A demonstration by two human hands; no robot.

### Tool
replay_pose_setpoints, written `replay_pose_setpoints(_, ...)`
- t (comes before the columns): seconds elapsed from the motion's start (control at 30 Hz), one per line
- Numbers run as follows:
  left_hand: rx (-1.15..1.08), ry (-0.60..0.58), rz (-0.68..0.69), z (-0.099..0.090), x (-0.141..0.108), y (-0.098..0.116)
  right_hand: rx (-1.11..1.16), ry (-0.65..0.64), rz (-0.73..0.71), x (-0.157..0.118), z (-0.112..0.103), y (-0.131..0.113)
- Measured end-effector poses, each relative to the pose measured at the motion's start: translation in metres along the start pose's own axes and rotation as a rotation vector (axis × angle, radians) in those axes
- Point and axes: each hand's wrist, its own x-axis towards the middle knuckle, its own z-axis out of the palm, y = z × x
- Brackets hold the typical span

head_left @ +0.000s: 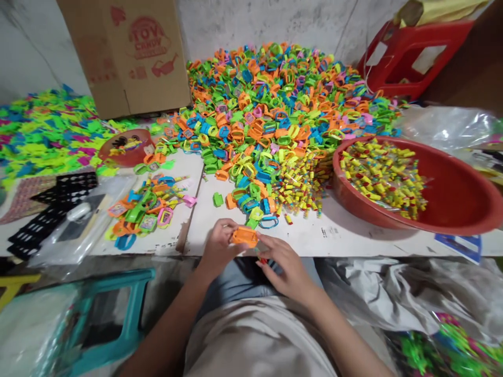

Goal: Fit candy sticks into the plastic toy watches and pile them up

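Above my lap, just off the table's front edge, my left hand [223,243] grips an orange plastic toy watch [245,236] by its left end, hollow side showing. The fingertips of my right hand [285,267] are at the watch's right end. Between its thumb and fingers is a small red-ended packet [262,260], mostly hidden by the fingers. Beyond my hands a big heap of toy watches [267,104] in orange, green, blue, yellow and pink covers the table. Small yellow-and-red packets [301,183] lie loose at its right front.
A red basin [463,193] of similar packets stands on the right. Left of me is a smaller pile of watches [147,207], with a red bowl [129,149] behind. A cardboard box [129,63], a red stool [416,57] and a teal stool [126,314] stand around.
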Motion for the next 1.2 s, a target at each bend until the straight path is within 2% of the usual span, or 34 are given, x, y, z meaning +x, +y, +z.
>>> replay_pose_setpoints(0.1, -0.244, 0.096, -0.063, 0.001, -0.001, 0.004, 0.035, -0.024, -0.052, 0.0, 0.002, -0.008)
replay_pose_setpoints(0.2, -0.292, 0.122, -0.073, 0.0, -0.001, 0.005, 0.125, -0.003, -0.019, 0.001, 0.0, -0.01)
replay_pose_setpoints(0.3, -0.109, 0.067, 0.006, -0.003, -0.003, 0.008, 0.176, 0.049, 0.087, 0.003, -0.006, -0.01)
replay_pose_setpoints(0.43, 0.38, -0.132, 0.204, -0.003, -0.008, 0.018, 0.209, 0.077, 0.159, 0.009, -0.01, -0.013)
replay_pose_setpoints(0.53, 0.583, -0.188, 0.222, 0.001, -0.012, 0.022, 0.222, 0.08, 0.187, 0.012, -0.007, -0.017)
replay_pose_setpoints(0.73, 0.708, -0.108, 0.09, 0.006, -0.017, 0.023, 0.29, 0.212, 0.271, 0.01, 0.002, -0.019)
replay_pose_setpoints(0.8, 0.759, -0.094, 0.1, 0.006, -0.018, 0.025, 0.303, 0.202, 0.266, 0.01, 0.003, -0.02)
replay_pose_setpoints(0.9, 0.826, -0.128, 0.194, 0.007, -0.018, 0.028, 0.28, 0.201, 0.278, 0.01, 0.002, -0.021)
replay_pose_setpoints(1.07, 0.872, -0.17, 0.284, 0.007, -0.019, 0.027, 0.117, 0.214, 0.184, 0.011, 0.002, -0.019)
replay_pose_setpoints(1.2, 0.91, -0.127, 0.212, 0.007, -0.023, 0.022, -0.066, 0.122, 0.123, 0.012, 0.003, -0.021)
